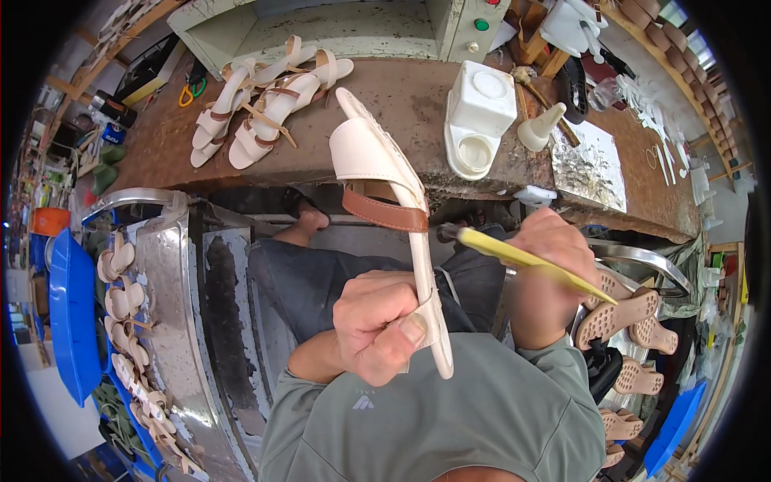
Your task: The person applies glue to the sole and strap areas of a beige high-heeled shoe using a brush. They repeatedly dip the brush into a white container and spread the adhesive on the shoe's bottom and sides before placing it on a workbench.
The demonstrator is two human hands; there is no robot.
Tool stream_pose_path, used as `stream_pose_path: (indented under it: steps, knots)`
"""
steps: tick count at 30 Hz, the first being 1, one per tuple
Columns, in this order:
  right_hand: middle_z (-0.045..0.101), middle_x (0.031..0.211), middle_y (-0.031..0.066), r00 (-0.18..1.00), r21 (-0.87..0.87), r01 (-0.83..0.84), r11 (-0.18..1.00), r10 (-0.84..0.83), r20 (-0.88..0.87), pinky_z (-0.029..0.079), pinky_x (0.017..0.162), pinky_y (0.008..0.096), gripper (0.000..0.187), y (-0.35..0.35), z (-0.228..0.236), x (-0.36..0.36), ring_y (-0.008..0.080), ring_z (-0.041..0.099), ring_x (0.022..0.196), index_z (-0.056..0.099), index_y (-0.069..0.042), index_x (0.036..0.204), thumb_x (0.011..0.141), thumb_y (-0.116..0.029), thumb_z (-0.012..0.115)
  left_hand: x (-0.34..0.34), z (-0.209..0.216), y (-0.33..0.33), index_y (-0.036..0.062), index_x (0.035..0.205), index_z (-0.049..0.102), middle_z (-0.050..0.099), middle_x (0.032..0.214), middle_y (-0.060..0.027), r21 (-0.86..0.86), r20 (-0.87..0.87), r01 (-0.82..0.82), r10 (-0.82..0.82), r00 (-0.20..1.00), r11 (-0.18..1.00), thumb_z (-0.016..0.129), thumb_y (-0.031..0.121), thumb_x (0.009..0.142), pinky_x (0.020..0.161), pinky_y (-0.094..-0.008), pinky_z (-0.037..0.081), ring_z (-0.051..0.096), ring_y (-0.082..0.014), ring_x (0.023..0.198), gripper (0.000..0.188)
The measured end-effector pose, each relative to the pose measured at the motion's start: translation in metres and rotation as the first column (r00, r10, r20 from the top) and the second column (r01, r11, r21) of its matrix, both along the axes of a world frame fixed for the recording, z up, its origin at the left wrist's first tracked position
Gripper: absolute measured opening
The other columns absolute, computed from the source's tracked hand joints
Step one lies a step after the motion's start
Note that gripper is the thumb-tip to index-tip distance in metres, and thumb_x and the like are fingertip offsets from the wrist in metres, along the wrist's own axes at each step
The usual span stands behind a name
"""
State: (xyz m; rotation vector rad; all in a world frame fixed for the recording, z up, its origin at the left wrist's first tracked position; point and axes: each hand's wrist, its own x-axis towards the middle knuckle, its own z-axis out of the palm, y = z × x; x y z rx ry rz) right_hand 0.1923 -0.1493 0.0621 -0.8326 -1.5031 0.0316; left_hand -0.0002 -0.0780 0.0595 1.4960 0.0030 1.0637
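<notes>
My left hand (pixel 376 325) is closed round the heel strap of a cream sandal (pixel 371 151). The sandal stands on its side in the air, toe up, with a wide cream band and a brown strap (pixel 384 213) across it. My right hand (pixel 554 245) grips a brush (pixel 522 255) with a yellow handle. Its dark tip points left, close to the edge of the sandal's sole; whether they touch I cannot tell. The fingers of my right hand are partly hidden behind its back.
Several similar sandals (pixel 265 120) lie on the brown workbench (pixel 385 96) at the left. A white plastic pot (pixel 482 112) and a white cone-shaped nozzle (pixel 542 127) stand at the right. Racks of sandals (pixel 124 301) flank me, with a blue tray (pixel 71 321) at far left.
</notes>
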Motion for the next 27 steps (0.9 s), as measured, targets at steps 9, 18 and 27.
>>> stream_pose_path:
  steps: [9,18,27]
  knots:
    - [0.065,0.089,0.0176,0.997,0.157,-0.081,0.984,0.083,-0.005,0.049,0.06,0.0338,0.03,0.025,-0.02,-0.02,0.0271,0.065,0.077,0.059,0.003,0.098,0.072,-0.005,0.073,0.004,0.002,-0.002,-0.0003,0.057,0.042,0.045,0.051,-0.0075,-0.028,0.003,-0.005,0.006,1.0,1.0,0.048,0.005,0.074,0.037,-0.0297,0.029,0.038,-0.0169,0.039,0.018]
    - [0.065,0.085,0.0168,0.969,0.076,-0.097,0.992,0.112,-0.219,0.046,0.058,0.0336,0.022,0.012,-0.021,-0.013,0.0256,0.064,0.07,0.059,0.002,0.094,0.08,-0.013,0.067,0.004,0.001,0.0,-0.0014,0.058,0.043,0.044,0.05,-0.0074,-0.037,-0.007,-0.012,0.012,1.0,0.999,0.049,0.005,0.074,0.037,-0.0299,0.029,0.037,-0.0171,0.038,0.018]
    - [0.066,0.079,0.0165,0.973,-0.053,-0.175,0.983,0.164,-0.16,0.044,0.055,0.0316,0.019,0.011,-0.01,-0.004,0.0237,0.063,0.065,0.064,0.004,0.087,0.073,-0.007,0.069,0.004,-0.002,-0.001,-0.0013,0.058,0.043,0.043,0.05,-0.0067,-0.02,-0.012,-0.032,0.032,0.999,0.999,0.049,0.006,0.073,0.038,-0.0294,0.028,0.036,-0.0165,0.038,0.018]
